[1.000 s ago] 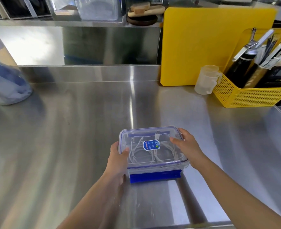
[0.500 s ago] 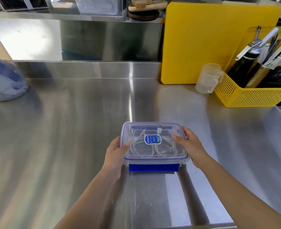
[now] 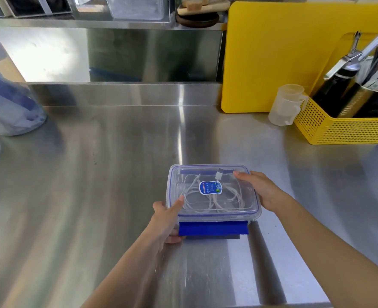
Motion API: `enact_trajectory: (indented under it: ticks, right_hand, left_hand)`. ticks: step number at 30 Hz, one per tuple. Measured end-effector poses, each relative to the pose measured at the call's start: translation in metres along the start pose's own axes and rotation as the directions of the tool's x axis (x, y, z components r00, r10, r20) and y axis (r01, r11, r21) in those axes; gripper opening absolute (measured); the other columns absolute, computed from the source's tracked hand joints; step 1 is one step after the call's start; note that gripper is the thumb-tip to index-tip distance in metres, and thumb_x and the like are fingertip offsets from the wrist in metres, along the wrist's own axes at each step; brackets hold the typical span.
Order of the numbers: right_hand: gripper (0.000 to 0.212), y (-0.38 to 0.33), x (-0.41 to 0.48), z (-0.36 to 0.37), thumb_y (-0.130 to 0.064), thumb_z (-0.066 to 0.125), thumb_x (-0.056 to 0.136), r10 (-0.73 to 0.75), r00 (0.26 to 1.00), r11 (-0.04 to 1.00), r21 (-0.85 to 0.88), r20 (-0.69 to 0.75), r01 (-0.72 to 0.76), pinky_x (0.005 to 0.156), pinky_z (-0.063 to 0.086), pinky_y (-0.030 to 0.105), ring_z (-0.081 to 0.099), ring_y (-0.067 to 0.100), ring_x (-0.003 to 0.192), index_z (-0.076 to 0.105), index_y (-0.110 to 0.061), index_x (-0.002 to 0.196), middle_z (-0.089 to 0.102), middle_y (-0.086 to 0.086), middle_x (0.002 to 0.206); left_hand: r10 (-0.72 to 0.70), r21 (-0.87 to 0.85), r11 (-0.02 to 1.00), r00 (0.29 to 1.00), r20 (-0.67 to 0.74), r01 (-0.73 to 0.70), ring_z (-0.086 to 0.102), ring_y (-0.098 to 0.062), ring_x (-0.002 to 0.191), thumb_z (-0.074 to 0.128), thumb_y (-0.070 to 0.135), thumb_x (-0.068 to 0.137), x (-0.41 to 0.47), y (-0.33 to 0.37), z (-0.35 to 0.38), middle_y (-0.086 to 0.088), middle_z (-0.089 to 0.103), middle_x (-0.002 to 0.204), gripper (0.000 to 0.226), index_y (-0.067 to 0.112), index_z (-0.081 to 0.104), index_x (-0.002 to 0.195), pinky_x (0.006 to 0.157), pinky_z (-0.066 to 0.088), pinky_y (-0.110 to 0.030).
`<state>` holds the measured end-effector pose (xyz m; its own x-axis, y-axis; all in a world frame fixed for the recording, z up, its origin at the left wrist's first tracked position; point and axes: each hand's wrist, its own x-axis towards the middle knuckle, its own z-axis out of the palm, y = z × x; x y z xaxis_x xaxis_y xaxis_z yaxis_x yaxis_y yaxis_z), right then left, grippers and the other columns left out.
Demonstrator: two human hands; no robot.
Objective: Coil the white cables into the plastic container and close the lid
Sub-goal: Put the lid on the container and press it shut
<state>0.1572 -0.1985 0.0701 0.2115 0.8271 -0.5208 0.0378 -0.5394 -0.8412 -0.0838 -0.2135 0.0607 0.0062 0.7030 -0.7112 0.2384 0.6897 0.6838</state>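
Observation:
A clear plastic container (image 3: 253, 210) with a blue-edged lid (image 3: 241, 170) sits on the steel counter, near the front centre. White cables (image 3: 197, 201) lie coiled inside, visible through the lid, which carries a blue sticker (image 3: 210, 187). A blue latch flap (image 3: 212, 227) sticks out at the near side. My left hand (image 3: 165, 218) grips the container's left side, thumb on the lid. My right hand (image 3: 261, 190) holds the right side, fingers resting on the lid's far right corner.
A yellow cutting board (image 3: 283, 52) leans at the back right. In front of it stand a translucent measuring cup (image 3: 286, 105) and a yellow basket (image 3: 343, 127) of utensils. A large clear jar (image 3: 8, 103) stands at the far left. A shelf (image 3: 94, 22) runs along the back.
The container has slid a little away from me across the counter, with both hands still on its sides. The near blue latch flap stays sticking out.

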Motion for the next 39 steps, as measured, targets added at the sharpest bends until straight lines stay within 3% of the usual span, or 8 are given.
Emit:
enact_trajectory:
  ticks: [6, 11, 16, 25, 28, 31, 35, 39]
  right_hand:
    - [0.014, -0.005, 0.007, -0.01, -0.013, 0.063, 0.083, 0.028, 0.989, 0.989, 0.141, 0.142, -0.049, 0.065, 0.058, 0.036, 0.066, 0.028, 0.085, 0.064, -0.015, 0.097, 0.069, 0.012, 0.095]
    - [0.037, -0.007, 0.017, -0.013, -0.003, 0.066, 0.079, -0.011, 0.991, 0.987, 0.16, 0.13, -0.01, 0.067, 0.059, 0.037, 0.066, 0.028, 0.088, 0.058, -0.011, 0.114, 0.067, 0.014, 0.1]
    - [0.035, -0.008, 0.019, -0.013, 0.003, 0.06, 0.082, -0.045, 0.981, 0.982, 0.189, 0.191, 0.009, 0.07, 0.059, 0.038, 0.065, 0.029, 0.091, 0.059, -0.014, 0.113, 0.066, 0.014, 0.103]
    - [0.04, -0.013, 0.023, -0.015, 0.006, 0.058, 0.081, -0.036, 0.979, 0.993, 0.119, 0.202, 0.012, 0.079, 0.055, 0.043, 0.061, 0.033, 0.101, 0.056, -0.012, 0.116, 0.062, 0.016, 0.111]
    - [0.042, -0.016, 0.025, -0.015, 0.008, 0.058, 0.08, -0.043, 0.98, 0.997, 0.076, 0.194, 0.029, 0.083, 0.054, 0.044, 0.058, 0.035, 0.107, 0.056, -0.016, 0.115, 0.061, 0.016, 0.115]
    - [0.04, -0.021, 0.026, -0.012, 0.008, 0.058, 0.079, -0.052, 0.988, 0.998, -0.032, 0.146, 0.058, 0.086, 0.053, 0.043, 0.058, 0.032, 0.105, 0.057, -0.018, 0.111, 0.06, 0.014, 0.114]
    - [0.025, -0.029, 0.024, -0.003, -0.001, 0.059, 0.081, -0.101, 0.994, 0.957, -0.269, 0.043, 0.109, 0.083, 0.05, 0.038, 0.055, 0.027, 0.103, 0.055, -0.014, 0.102, 0.059, 0.012, 0.11]
    - [0.014, -0.026, 0.021, 0.012, -0.02, 0.058, 0.083, -0.23, 0.973, 0.853, -0.479, 0.006, 0.205, 0.067, 0.047, 0.03, 0.055, 0.019, 0.087, 0.046, -0.015, 0.088, 0.058, 0.005, 0.094]
  left_hand:
    - [0.132, -0.004, 0.991, 0.988, -0.075, -0.133, 0.065, -0.024, 0.065, 0.058, 0.043, 0.086, -0.001, -0.002, 0.0, -0.016, 0.053, 0.123, 0.065, 0.03, 0.016, 0.134, 0.056, 0.06, -0.036]
    - [0.275, 0.014, 0.961, 0.956, -0.104, -0.275, 0.067, -0.029, 0.06, 0.062, 0.034, 0.086, -0.007, -0.006, -0.001, -0.014, 0.041, 0.132, 0.074, 0.047, 0.006, 0.134, 0.053, 0.06, -0.038]
    - [0.604, 0.448, 0.723, 0.796, -0.04, -0.526, 0.06, -0.021, 0.09, 0.04, 0.029, 0.097, -0.019, -0.013, 0.006, 0.002, 0.033, 0.132, 0.049, 0.045, 0.021, 0.14, 0.075, 0.059, -0.043]
    - [0.549, 0.579, 0.653, 0.832, 0.084, -0.489, 0.045, -0.022, 0.126, 0.074, 0.04, 0.074, -0.023, -0.017, 0.005, -0.003, 0.016, 0.152, 0.081, 0.036, 0.027, 0.14, 0.101, 0.045, -0.034]
    - [0.675, 0.883, 0.317, 0.736, 0.047, -0.347, 0.036, -0.036, 0.135, 0.066, 0.063, 0.068, -0.021, -0.019, 0.004, -0.012, 0.023, 0.153, 0.081, 0.038, 0.034, 0.138, 0.109, 0.028, -0.054]
    - [0.743, 0.905, -0.043, 0.592, 0.313, -0.424, 0.02, -0.037, 0.143, 0.064, 0.047, 0.079, -0.025, -0.011, 0.007, -0.009, 0.027, 0.154, 0.065, 0.031, 0.039, 0.137, 0.114, 0.004, -0.051]
    - [0.562, 0.808, -0.234, 0.603, 0.566, -0.541, -0.01, -0.028, 0.146, 0.049, 0.025, 0.093, -0.02, -0.004, 0.013, 0.001, -0.002, 0.16, 0.065, 0.039, 0.012, 0.145, 0.116, -0.009, -0.047]
    - [0.545, 0.773, -0.354, 0.556, 0.628, -0.527, -0.003, -0.033, 0.146, 0.044, 0.029, 0.095, -0.02, 0.001, 0.021, -0.013, 0.008, 0.158, 0.054, 0.024, 0.021, 0.143, 0.114, -0.011, -0.055]
